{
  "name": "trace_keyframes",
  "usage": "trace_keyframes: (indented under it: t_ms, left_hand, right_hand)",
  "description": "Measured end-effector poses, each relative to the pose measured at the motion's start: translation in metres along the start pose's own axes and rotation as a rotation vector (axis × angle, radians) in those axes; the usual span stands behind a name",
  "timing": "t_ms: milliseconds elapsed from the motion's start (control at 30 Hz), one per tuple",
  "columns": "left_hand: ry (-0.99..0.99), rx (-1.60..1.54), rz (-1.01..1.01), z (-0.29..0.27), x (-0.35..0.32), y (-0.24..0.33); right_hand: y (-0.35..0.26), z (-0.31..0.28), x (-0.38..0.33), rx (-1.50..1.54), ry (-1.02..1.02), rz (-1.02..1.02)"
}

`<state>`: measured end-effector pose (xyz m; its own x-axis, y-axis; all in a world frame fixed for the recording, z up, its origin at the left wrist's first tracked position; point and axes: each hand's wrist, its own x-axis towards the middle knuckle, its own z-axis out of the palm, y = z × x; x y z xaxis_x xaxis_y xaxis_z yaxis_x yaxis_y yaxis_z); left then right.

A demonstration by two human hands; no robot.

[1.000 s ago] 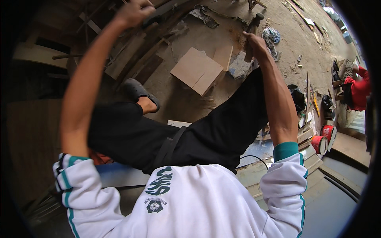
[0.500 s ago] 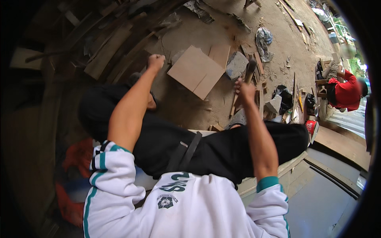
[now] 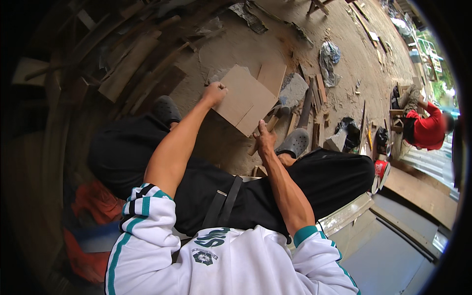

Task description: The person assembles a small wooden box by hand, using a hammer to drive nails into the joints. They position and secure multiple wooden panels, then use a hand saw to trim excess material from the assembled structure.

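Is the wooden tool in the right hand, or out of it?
In: the right hand grips the tool, whose handle shows on both sides.

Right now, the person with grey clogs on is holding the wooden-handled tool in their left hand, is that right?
Not quite, you mixed up the sides: the head view shows the wooden-handled tool in the person's right hand. The grey clogs are just as you said.

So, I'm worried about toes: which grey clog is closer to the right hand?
The right foot's clog: it shows just beside the right hand, which holds a wooden-handled tool. The left foot's clog is farther off, left of the left forearm.
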<state>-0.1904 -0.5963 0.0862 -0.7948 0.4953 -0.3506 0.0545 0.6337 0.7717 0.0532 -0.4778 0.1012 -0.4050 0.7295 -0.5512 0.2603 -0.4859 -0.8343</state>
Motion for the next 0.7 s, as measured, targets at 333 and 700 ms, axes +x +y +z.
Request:
trace_keyframes:
  t_ms: [333,700]
  left_hand:
    - [0.217,-0.137,-0.061,0.03,-0.088,0.002]
    - [0.523,-0.477,-0.103,0.15,-0.136,0.076]
  right_hand:
    - [-0.046,0.0,0.041,-0.313,-0.1,-0.174]
    - [-0.172,0.099,0.156,-0.99,-0.743,-0.649]
